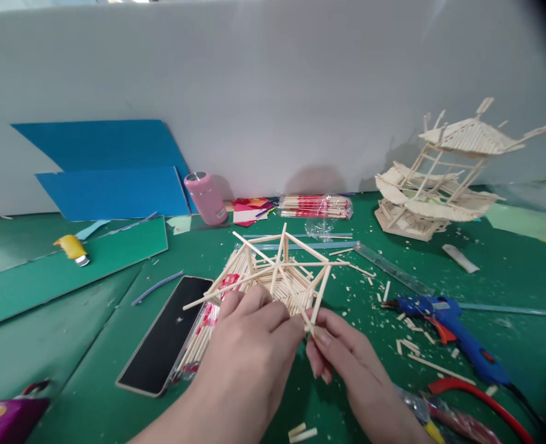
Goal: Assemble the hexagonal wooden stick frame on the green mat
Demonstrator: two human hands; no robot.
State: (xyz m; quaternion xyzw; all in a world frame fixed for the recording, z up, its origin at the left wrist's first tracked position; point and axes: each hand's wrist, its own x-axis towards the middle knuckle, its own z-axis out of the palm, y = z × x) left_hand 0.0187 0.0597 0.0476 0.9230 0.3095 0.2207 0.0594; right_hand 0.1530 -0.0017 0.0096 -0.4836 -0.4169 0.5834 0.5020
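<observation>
Head view: left of the blue plastic glue gun, the left hand steadies the pale wooden-stick frame with curled fingers so the right hand can pinch its corner stick.

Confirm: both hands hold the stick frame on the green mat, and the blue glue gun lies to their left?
Wrong side. In the head view the blue glue gun lies to the right of the hands. The left hand and right hand do hold the stick frame on the green mat.
</observation>
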